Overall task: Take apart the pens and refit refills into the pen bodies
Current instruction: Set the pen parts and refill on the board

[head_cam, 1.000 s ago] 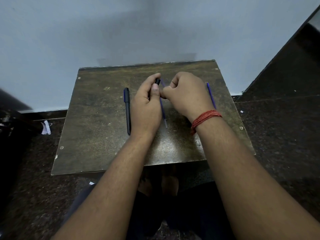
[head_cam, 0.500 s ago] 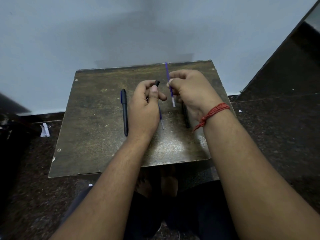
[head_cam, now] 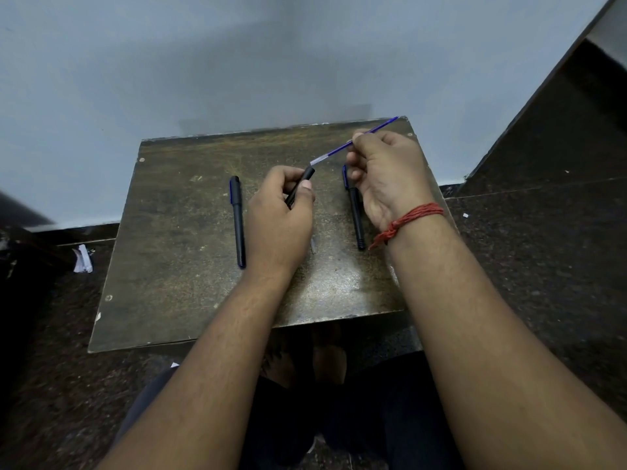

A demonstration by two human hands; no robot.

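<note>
My left hand grips a black pen body, its open end pointing up and to the right. My right hand pinches a thin blue refill held slantwise, its pale end just above the body's opening and its far end over the table's back right corner. A capped black pen lies to the left of my left hand. Another black pen lies under my right hand, partly hidden by it. A small clear piece shows on the table beside my left wrist.
The small dark wooden table stands against a pale wall. Dark speckled floor surrounds it, with a crumpled white paper scrap at the left. My legs are under the near edge.
My right hand moved right and back and swung the refill from nearly upright to a slant aimed at the pen body. The pen under my right hand has come into sight.
</note>
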